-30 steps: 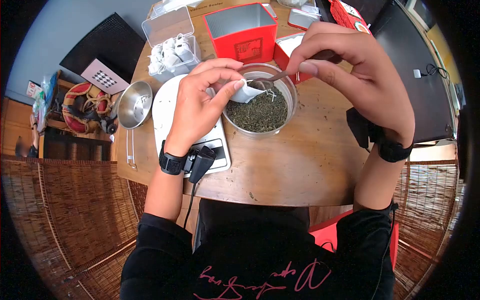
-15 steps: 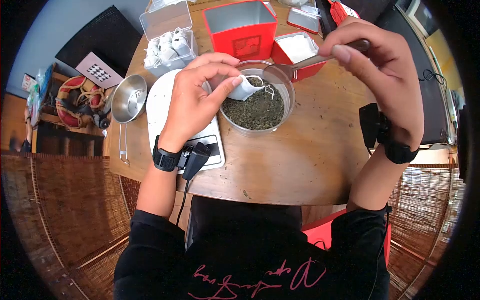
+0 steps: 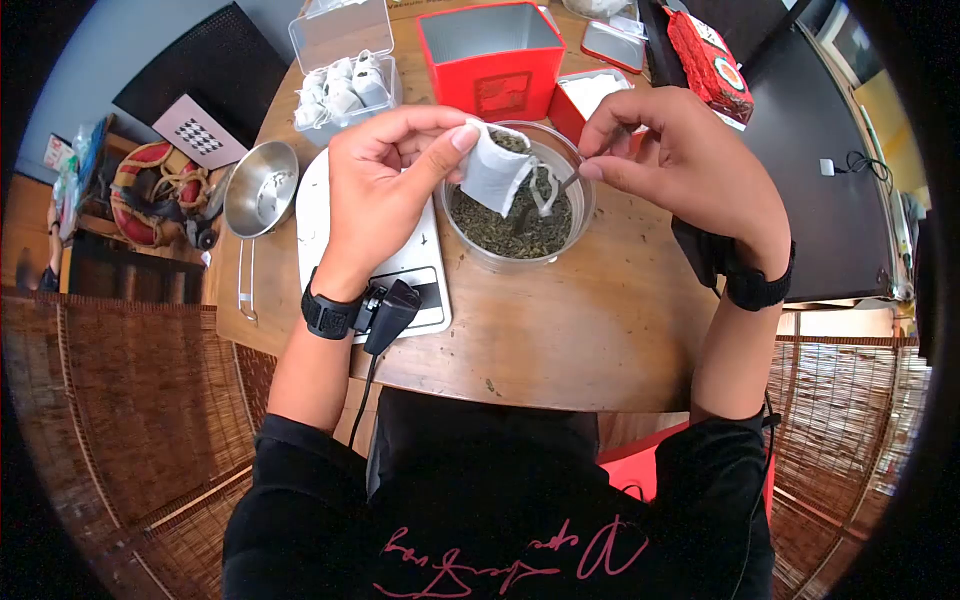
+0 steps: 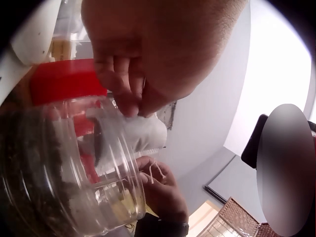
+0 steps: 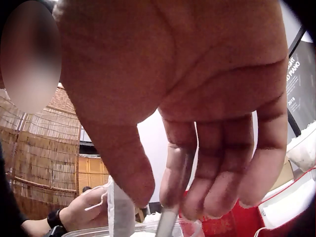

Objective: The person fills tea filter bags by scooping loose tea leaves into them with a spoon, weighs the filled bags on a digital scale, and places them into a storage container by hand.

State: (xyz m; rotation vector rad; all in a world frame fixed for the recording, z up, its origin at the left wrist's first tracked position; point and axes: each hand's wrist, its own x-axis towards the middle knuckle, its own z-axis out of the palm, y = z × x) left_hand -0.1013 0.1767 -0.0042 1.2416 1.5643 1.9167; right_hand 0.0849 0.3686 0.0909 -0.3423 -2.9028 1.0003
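My left hand (image 3: 385, 185) pinches the top edge of a small white pouch (image 3: 492, 178) between thumb and fingers. Dark leaves show in the pouch's mouth, and a white string loop hangs at its right side. Below it stands a clear round tub (image 3: 586, 215) of dried green leaves (image 3: 510, 232). My right hand (image 3: 690, 165) grips a spoon handle (image 3: 571, 181), which slants down into the tub; the bowl of the spoon is hidden. In the right wrist view the handle (image 5: 167, 223) comes down from beside the index finger.
A white scale (image 3: 432, 318) lies left of the tub, with a steel pan (image 3: 260, 190) beyond it. Behind stand a lidded clear box (image 3: 388, 112) of filled pouches, a tall red tin (image 3: 497, 92) and a smaller red box (image 3: 573, 122) holding white pieces. A red packet (image 3: 700, 62) lies back right.
The right hand swung right and up with the spoon, then came back left and lower, the spoon now down in the tub. The pouch is lifted more upright, its mouth showing leaves.
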